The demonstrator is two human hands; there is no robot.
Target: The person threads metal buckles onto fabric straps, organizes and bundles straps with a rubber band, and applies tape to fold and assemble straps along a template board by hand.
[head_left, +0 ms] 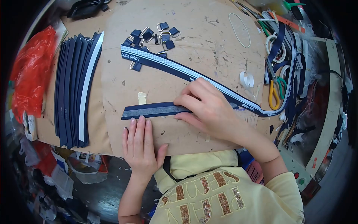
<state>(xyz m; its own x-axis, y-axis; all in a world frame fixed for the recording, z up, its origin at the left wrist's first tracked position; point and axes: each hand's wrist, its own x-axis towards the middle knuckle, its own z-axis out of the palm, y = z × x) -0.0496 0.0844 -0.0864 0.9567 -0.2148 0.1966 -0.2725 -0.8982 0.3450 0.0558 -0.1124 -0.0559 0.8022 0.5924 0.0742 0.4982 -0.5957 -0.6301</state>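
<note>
A dark navy strip (154, 109) with a grey band along its middle lies flat on the paper-covered table. My left hand (140, 143) rests with its fingers stretched out, the tips at the strip's lower edge near its left end. Over the right part of the strip is my right hand (209, 110), thumb and fingers closed about its two edges; that part is hidden beneath the hand. Just above runs a long navy and white lettered ribbon (164, 68), curving off to the right. Several metal rings with navy tabs (147, 34) lie by the ribbon's left end.
Navy strips (71, 89) are stacked at the left beside a red plastic bag (31, 71). At the right are yellow-handled scissors (274, 95), rolls of tape (276, 48) and offcuts. A white ribbon curl (246, 80) and a pale elastic loop (239, 30) lie on the table.
</note>
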